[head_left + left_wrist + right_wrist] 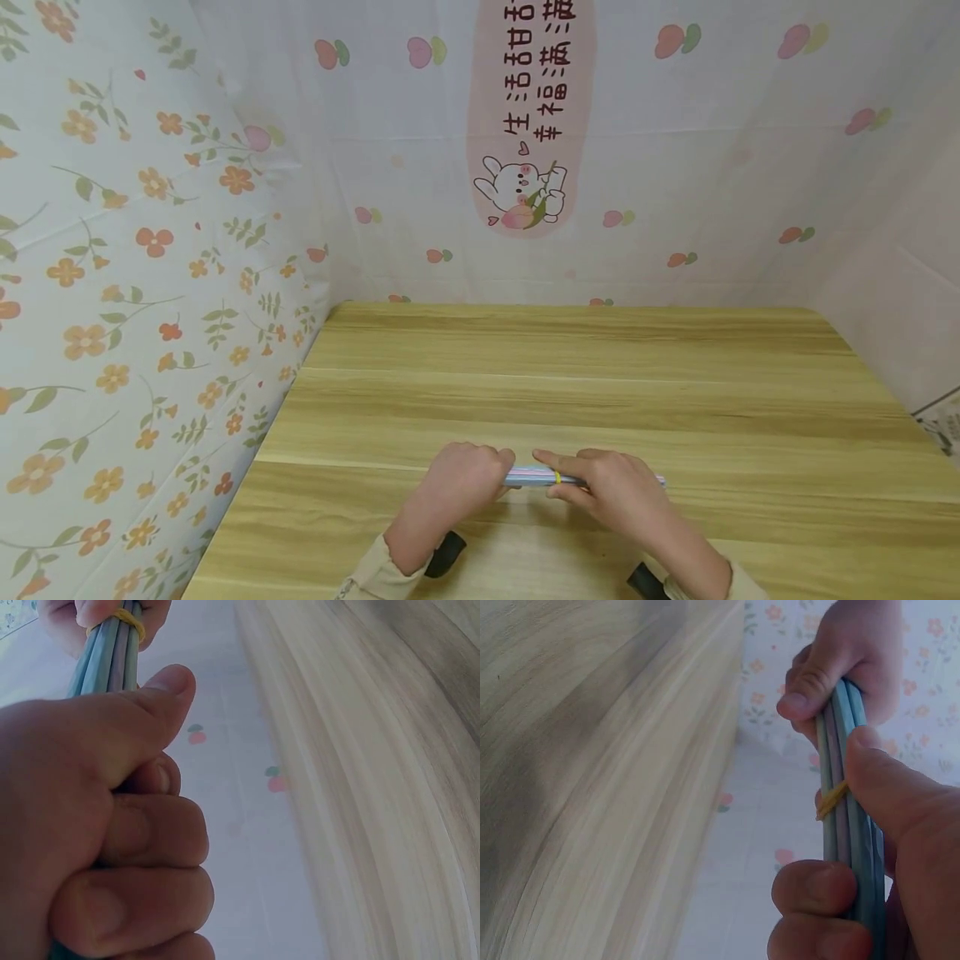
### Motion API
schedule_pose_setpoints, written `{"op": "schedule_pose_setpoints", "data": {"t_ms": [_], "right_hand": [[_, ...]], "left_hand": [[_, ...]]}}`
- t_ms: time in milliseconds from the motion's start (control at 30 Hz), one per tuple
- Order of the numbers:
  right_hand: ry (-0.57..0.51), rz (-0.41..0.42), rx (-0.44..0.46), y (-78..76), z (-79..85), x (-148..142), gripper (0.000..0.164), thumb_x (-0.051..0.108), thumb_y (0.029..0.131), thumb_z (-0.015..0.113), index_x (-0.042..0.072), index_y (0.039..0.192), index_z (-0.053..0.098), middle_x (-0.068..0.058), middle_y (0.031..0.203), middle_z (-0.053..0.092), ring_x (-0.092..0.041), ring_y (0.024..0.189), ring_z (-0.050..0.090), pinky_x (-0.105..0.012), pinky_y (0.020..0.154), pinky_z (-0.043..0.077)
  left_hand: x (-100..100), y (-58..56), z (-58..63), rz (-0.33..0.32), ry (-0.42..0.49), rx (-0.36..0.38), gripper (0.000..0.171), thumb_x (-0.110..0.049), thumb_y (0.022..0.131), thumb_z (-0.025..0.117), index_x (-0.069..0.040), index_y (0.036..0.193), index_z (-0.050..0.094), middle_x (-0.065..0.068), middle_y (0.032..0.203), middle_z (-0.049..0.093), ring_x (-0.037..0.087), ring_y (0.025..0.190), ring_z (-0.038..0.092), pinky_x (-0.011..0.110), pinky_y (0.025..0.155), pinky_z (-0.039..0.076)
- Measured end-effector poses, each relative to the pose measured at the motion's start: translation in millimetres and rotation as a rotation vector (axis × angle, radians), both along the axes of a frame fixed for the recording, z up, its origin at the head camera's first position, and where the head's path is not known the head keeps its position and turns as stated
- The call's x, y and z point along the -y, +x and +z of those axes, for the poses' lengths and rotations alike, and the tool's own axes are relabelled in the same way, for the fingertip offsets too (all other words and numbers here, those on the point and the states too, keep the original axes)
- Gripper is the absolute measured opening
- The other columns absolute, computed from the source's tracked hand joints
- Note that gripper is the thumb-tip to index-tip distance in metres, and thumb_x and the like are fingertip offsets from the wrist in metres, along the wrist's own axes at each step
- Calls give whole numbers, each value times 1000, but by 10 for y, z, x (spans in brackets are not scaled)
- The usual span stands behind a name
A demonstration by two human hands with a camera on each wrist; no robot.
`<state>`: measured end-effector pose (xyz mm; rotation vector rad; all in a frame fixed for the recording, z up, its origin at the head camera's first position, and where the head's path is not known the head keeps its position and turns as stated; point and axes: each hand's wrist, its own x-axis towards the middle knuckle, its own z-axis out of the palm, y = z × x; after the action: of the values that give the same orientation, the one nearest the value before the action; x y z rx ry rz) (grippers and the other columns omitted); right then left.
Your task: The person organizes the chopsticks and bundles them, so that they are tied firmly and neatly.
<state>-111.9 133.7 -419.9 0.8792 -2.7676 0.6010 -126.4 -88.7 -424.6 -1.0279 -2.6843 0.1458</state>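
Note:
A bundle of slim pastel pencils (528, 476), blue, green and lilac, lies level between both hands, low over the front part of the table. My left hand (463, 479) wraps its fingers round one end, thumb along the pencils (109, 664) in the left wrist view. Farther along, my right hand (618, 492) holds the bundle with curled fingers and a thumb laid on top. A yellow rubber band (832, 800) circles the pencils beside the right thumb. The far tips stick out past the right hand; the ends inside the left fist are hidden.
The wood-grain table (570, 375) runs back to a white curtain (675, 167) with fruit prints and a rabbit picture. Flower-patterned cloth (135, 317) hangs along the left side. Dark wrist straps (446, 556) show below both hands.

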Motion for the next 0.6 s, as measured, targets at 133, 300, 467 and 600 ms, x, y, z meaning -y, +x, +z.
{"op": "schedule_pose_setpoints", "data": {"t_ms": [133, 300, 467, 600], "right_hand": [[20, -15, -24, 6, -4, 19, 44, 44, 79, 70, 31, 121, 66, 19, 64, 51, 6, 50, 27, -15, 45, 27], [18, 6, 33, 5, 7, 20, 38, 36, 79, 74, 14, 111, 71, 9, 75, 63, 6, 54, 35, -15, 48, 34], [-17, 47, 111, -18, 65, -33, 19, 25, 81, 74, 10, 92, 73, 12, 75, 57, 6, 58, 39, -15, 52, 38], [-10, 89, 151, -38, 116, -69, 11, 22, 84, 71, 12, 87, 70, 13, 75, 54, 5, 60, 39, -16, 53, 39]], "left_hand": [[-2, 4, 9, 3, -4, -3, 29, -41, 83, 71, -17, 75, 58, -9, 58, 57, 3, 44, 38, 20, 41, 34], [15, 14, -10, 3, 1, -45, 32, -44, 82, 72, -18, 72, 56, -10, 56, 53, 3, 43, 38, 21, 40, 32], [32, 14, -38, 0, 3, -54, 35, -47, 82, 71, -18, 70, 54, -9, 54, 51, 3, 43, 37, 21, 39, 31], [39, 5, -47, -5, 3, -46, 35, -46, 82, 71, -18, 70, 53, -9, 54, 50, 3, 43, 35, 21, 39, 31]]}}
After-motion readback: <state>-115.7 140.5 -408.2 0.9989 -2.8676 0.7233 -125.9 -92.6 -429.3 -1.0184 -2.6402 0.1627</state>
